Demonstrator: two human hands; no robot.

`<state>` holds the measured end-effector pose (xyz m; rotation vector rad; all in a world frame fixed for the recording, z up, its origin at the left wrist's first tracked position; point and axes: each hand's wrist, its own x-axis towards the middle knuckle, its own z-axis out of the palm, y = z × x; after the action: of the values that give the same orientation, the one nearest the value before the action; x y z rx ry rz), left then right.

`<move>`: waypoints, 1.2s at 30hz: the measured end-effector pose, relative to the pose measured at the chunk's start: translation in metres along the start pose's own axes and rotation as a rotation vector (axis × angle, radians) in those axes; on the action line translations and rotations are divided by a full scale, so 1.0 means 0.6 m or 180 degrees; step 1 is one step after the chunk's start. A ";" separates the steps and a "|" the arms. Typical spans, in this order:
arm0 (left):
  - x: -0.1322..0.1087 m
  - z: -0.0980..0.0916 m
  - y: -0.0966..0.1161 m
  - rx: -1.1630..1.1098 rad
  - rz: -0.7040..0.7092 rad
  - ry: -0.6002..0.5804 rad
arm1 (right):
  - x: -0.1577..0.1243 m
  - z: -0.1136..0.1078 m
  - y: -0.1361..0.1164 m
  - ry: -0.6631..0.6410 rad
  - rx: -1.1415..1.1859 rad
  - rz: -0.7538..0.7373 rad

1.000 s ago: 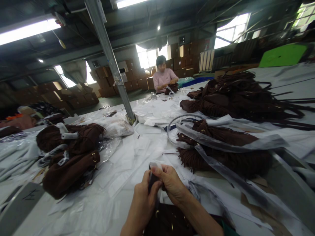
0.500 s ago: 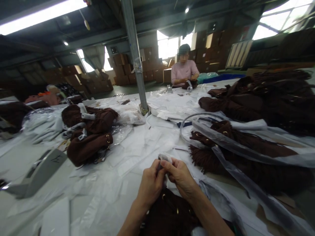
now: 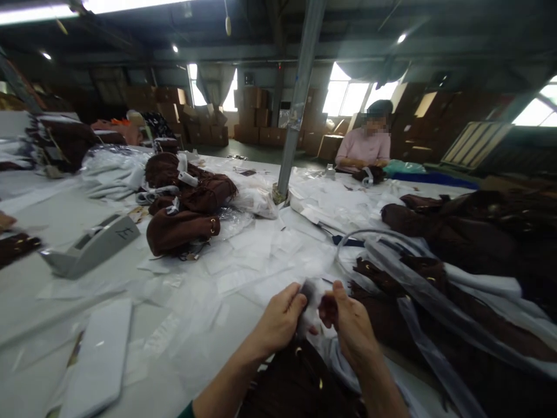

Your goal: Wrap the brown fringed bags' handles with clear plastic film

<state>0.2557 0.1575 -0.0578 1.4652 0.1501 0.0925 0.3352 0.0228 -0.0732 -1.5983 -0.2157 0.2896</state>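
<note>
My left hand [image 3: 281, 316] is closed, thumb on top, round a grey bag strap [image 3: 308, 293] in whitish see-through wrapping, blurred by motion. Just right of it is my right hand [image 3: 352, 325], its fingers curled in; whatever they may pinch is too blurred to make out. Below both hands, at the bottom edge, lies a dark brown bag [image 3: 300, 383] with gold-coloured eyelets. Pale wrapping [image 3: 342, 363] hangs beside it, partly behind my right wrist.
Brown bags [image 3: 183, 229] and a grey tape dispenser [image 3: 93, 247] stand at left. More fringed brown bags [image 3: 474, 313] under clear plastic strips fill the right. A metal post [image 3: 298, 110] rises mid-table. Across it, a person [image 3: 365, 145] handles a brown bag. White sheets [image 3: 243, 261] cover the tabletop.
My hands, together on the wrapped strap before, are now apart, the right drawn to the right. The view has turned left, so the surroundings sit further right.
</note>
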 end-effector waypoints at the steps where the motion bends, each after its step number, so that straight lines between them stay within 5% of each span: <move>1: 0.000 0.000 0.000 -0.0160 -0.0096 0.0151 | 0.011 -0.014 0.003 0.0206 -0.0632 -0.0193; 3: 0.002 -0.001 -0.001 -0.0362 -0.0148 0.0514 | 0.042 -0.042 0.007 0.0558 -0.2288 -0.0599; 6: 0.005 -0.009 -0.002 -0.0468 -0.0046 0.0778 | 0.096 -0.065 0.013 0.0366 -0.4193 -0.0954; 12: 0.003 -0.017 0.004 -0.0562 0.0028 0.0713 | 0.158 -0.058 0.041 -0.0351 -0.4848 -0.0914; 17: 0.001 -0.023 0.010 -0.0490 0.0085 0.0601 | 0.147 -0.077 0.043 -0.0303 -0.4767 -0.0676; 29: -0.015 -0.022 0.024 -0.0611 0.0239 0.0428 | 0.064 -0.178 -0.059 0.0049 -0.2964 -0.0164; 36: -0.026 -0.022 0.032 -0.1685 0.0034 -0.0034 | -0.020 -0.149 -0.095 -0.0059 -0.1702 0.0119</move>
<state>0.2389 0.1703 -0.0391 0.9384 0.0988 0.1226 0.3541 -0.0630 -0.0127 -2.1307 -0.2943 0.2902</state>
